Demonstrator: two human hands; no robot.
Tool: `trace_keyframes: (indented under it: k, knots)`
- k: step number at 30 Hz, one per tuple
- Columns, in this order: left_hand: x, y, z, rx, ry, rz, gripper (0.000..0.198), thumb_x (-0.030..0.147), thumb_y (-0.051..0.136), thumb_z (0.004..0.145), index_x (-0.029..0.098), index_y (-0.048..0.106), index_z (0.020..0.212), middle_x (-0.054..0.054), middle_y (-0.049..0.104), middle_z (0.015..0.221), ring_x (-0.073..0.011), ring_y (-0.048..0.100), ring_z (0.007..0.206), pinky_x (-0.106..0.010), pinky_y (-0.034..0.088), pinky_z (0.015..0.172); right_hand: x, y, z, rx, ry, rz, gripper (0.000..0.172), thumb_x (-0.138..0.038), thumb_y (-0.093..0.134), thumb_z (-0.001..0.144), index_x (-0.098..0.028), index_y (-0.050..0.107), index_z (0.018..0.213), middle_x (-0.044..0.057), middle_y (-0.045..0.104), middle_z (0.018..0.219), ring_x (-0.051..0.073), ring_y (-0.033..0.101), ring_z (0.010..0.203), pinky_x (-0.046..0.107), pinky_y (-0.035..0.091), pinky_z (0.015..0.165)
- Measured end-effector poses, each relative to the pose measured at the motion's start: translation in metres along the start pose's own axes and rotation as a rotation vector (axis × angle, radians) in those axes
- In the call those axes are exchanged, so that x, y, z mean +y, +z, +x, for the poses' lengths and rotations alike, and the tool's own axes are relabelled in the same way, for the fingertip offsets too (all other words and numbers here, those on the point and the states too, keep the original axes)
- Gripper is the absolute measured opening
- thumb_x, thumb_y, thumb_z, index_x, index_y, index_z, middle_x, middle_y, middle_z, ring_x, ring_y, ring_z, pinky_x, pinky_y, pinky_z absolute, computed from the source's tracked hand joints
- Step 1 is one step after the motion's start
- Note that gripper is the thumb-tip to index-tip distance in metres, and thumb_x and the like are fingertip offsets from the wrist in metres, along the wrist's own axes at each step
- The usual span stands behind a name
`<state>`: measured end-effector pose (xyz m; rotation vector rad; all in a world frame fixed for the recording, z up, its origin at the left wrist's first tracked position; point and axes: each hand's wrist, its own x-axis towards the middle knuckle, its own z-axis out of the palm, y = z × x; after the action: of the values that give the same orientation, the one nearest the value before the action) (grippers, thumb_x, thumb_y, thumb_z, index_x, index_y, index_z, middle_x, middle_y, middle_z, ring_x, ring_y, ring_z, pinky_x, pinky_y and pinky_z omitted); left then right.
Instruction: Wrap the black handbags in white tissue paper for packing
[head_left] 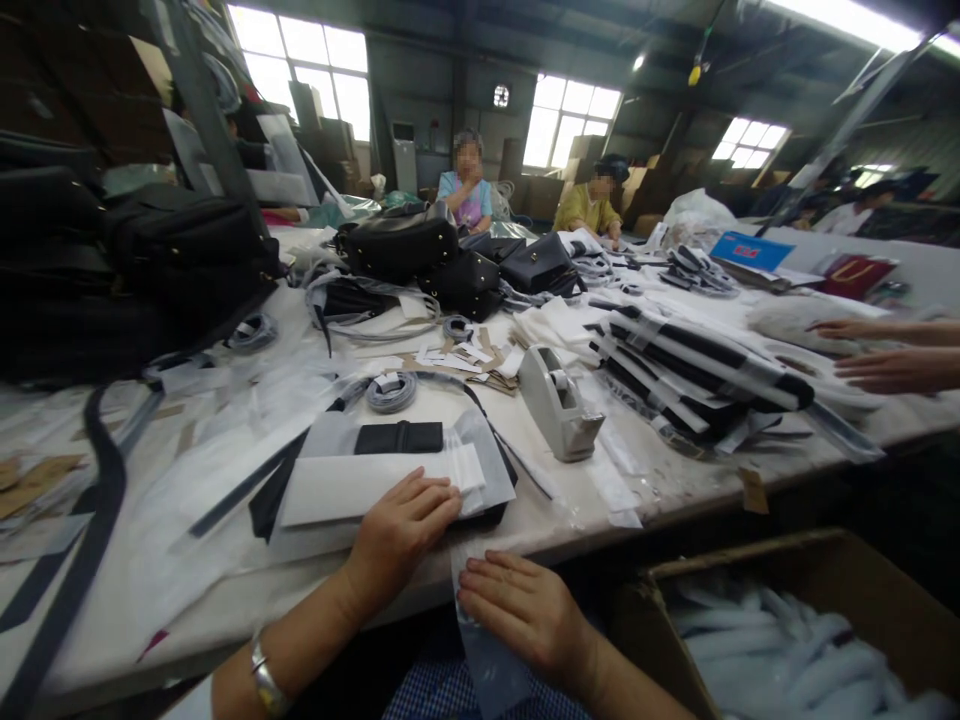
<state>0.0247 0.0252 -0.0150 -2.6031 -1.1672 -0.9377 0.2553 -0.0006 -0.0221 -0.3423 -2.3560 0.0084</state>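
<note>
My left hand (409,522) lies with flat fingers on a folded white foam sheet (330,487). Beneath that sheet are translucent wrapping and a flat black piece, perhaps a bag, whose dark edges stick out. A small black wallet-like piece (399,437) with a strap across it rests just behind the sheet. Below the table's front edge, my right hand (525,612) holds a long, translucent plastic sleeve (487,665) that hangs over my lap. My right thumb is hidden. Slightly to the right stands a grey tape dispenser (559,405).
Wrapped black pieces (697,370) are stacked at right, near another person's hands (892,355). Black bags (401,240) and a coiled strap (391,391) lie farther back. A cardboard box (757,555) with white rolls stands below the table at right. Two people sit across.
</note>
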Motion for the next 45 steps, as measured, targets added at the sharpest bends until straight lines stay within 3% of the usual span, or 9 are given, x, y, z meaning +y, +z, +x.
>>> trace_keyframes:
  k: [7,12,17,23,28,32,36,39,45]
  knots:
    - [0.002,0.003,0.0,0.066,-0.031,-0.047,0.016,0.016,0.052,0.096,0.019,0.065,0.104,-0.003,0.075,0.101,-0.0208,0.068,0.103,-0.044,0.046,0.106,0.025,-0.024,0.043,-0.034,0.065,-0.001,0.02,-0.012,0.049,0.099,-0.015,0.066,0.11,0.007,0.078,0.1,0.015,0.073,0.093,0.033,0.056,0.093]
    - [0.011,-0.007,0.003,-0.009,-0.141,-0.143,0.033,0.009,0.05,0.085,0.017,0.06,0.116,-0.008,0.072,0.115,-0.0229,0.064,0.114,-0.048,0.042,0.111,0.051,-0.025,0.068,-0.093,0.142,0.003,0.022,-0.02,0.05,0.1,-0.019,0.066,0.115,0.005,0.078,0.096,0.017,0.072,0.089,0.03,0.054,0.078]
    - [0.016,-0.016,0.006,0.049,-0.234,-0.136,0.05,0.01,0.047,0.079,0.01,0.049,0.129,-0.012,0.072,0.112,-0.0241,0.067,0.111,-0.044,0.048,0.108,0.072,-0.014,0.071,-0.171,0.281,0.092,0.023,-0.021,0.051,0.098,-0.021,0.071,0.109,0.004,0.074,0.087,0.016,0.065,0.076,0.027,0.051,0.068]
    - [0.014,-0.007,0.002,0.135,-0.256,-0.111,0.041,0.017,0.051,0.086,0.012,0.05,0.126,-0.011,0.074,0.107,-0.0261,0.069,0.108,-0.04,0.054,0.102,0.084,-0.002,0.071,-0.225,0.417,0.055,0.016,-0.022,0.06,0.092,-0.027,0.076,0.095,0.002,0.064,0.088,0.015,0.059,0.077,0.024,0.047,0.066]
    - [0.013,-0.002,0.003,0.167,-0.224,-0.091,0.035,0.015,0.05,0.088,0.012,0.054,0.123,-0.011,0.074,0.111,-0.0241,0.069,0.108,-0.039,0.053,0.103,0.095,-0.002,0.077,-0.373,0.391,0.086,0.021,-0.011,0.064,0.086,-0.025,0.075,0.097,0.0,0.07,0.081,0.015,0.062,0.077,0.023,0.047,0.069]
    - [0.012,0.0,-0.001,0.181,-0.202,-0.068,0.034,0.014,0.049,0.089,0.012,0.056,0.123,-0.009,0.074,0.112,-0.022,0.068,0.11,-0.034,0.052,0.104,0.102,0.0,0.083,-0.426,0.536,0.12,0.022,-0.006,0.068,0.077,-0.023,0.077,0.088,0.0,0.072,0.076,0.015,0.065,0.073,0.023,0.047,0.067]
    - [0.011,0.004,-0.007,0.171,-0.198,-0.06,0.033,0.015,0.05,0.091,0.012,0.055,0.124,-0.009,0.073,0.115,-0.0208,0.066,0.113,-0.032,0.048,0.107,0.102,0.004,0.087,-0.422,0.694,0.23,0.023,-0.004,0.068,0.075,-0.024,0.077,0.084,-0.002,0.075,0.079,0.015,0.068,0.075,0.022,0.048,0.071]
    - [0.011,0.005,-0.009,0.153,-0.202,-0.076,0.034,0.015,0.052,0.091,0.013,0.056,0.125,-0.009,0.072,0.117,-0.0213,0.065,0.115,-0.033,0.047,0.108,0.1,0.009,0.087,-0.359,0.753,0.194,0.004,-0.017,0.075,0.079,-0.022,0.074,0.077,-0.001,0.073,0.075,0.014,0.066,0.071,0.022,0.045,0.067]
    - [0.01,0.003,0.0,0.121,-0.19,-0.11,0.034,0.017,0.05,0.093,0.017,0.059,0.125,-0.008,0.071,0.111,-0.021,0.067,0.105,-0.035,0.05,0.104,0.101,0.015,0.089,-0.331,0.772,0.072,0.021,-0.029,0.079,0.079,-0.019,0.063,0.068,-0.003,0.059,0.069,0.011,0.053,0.063,0.022,0.035,0.057]
